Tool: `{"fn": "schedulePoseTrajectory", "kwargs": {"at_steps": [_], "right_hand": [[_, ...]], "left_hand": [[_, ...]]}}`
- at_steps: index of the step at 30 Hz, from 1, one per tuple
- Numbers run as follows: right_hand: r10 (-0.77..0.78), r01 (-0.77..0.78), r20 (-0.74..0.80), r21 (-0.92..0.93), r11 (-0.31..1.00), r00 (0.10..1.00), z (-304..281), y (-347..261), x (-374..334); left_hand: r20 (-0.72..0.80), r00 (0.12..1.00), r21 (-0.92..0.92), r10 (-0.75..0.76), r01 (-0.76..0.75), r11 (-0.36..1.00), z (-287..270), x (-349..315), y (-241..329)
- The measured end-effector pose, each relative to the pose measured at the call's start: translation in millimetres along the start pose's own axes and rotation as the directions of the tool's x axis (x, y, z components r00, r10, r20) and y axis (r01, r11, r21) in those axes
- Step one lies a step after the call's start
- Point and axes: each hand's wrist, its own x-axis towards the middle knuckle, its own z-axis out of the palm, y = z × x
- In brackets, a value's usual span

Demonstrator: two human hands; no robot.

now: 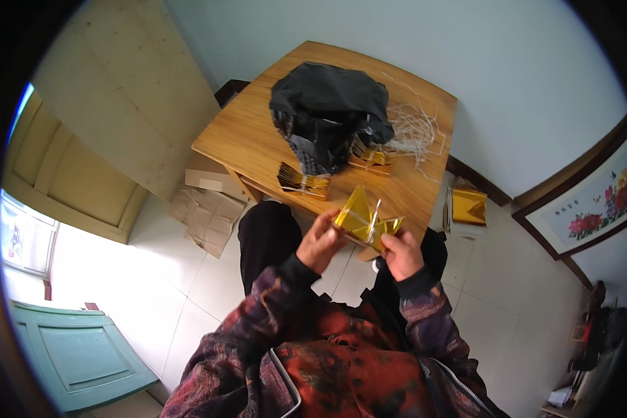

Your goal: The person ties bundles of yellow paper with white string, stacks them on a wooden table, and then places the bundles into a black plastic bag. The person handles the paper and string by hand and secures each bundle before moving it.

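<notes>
At far left stands a teal panelled wooden door (87,355), and farther right a crumpled sheet of brown paper (205,219) lies on the floor. Next comes a brown wood-grain table (244,132), with a bundle of dark gold folded paper (312,184) near its front edge. Below that, the left hand (319,242) pinches the left end of a shiny gold folded-foil piece (355,217), held above the lap before the table's near edge. The piece's long axis runs left to right, dipping slightly rightward; a tall triangular peak on its left half points away from the person, and a smaller tip points right. A thin white strip crosses its middle. On the table, a black plastic bag (327,94) sits beside a second gold bundle (373,164). The right hand (403,252) grips the piece's right end, thumb on top. Farther right are tangled white string (414,132) on the table, a stack of gold sheets (469,207) on the floor, and a dark-framed flower picture (585,202).
</notes>
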Motion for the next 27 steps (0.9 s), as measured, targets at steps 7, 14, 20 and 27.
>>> {"fn": "schedulePoseTrajectory", "kwargs": {"at_steps": [7,14,20,27], "right_hand": [[0.039,0.014,0.164,-0.314,0.949,0.986,54,26,23],[-0.156,0.262,0.212,-0.715,0.649,0.965,69,21,108],[-0.041,0.203,0.226,-0.760,0.618,0.973,78,21,116],[-0.069,0.194,0.227,-0.594,0.781,0.971,74,30,76]], "left_hand": [[-0.159,0.987,-0.188,0.037,-0.067,0.980,-44,-35,-2],[-0.084,0.986,-0.356,0.146,-0.167,0.919,-65,-31,26],[-0.081,0.996,-0.461,0.042,-0.075,0.884,-76,-1,30],[0.004,1.000,-0.544,0.023,-0.017,0.839,-80,3,16]]}}
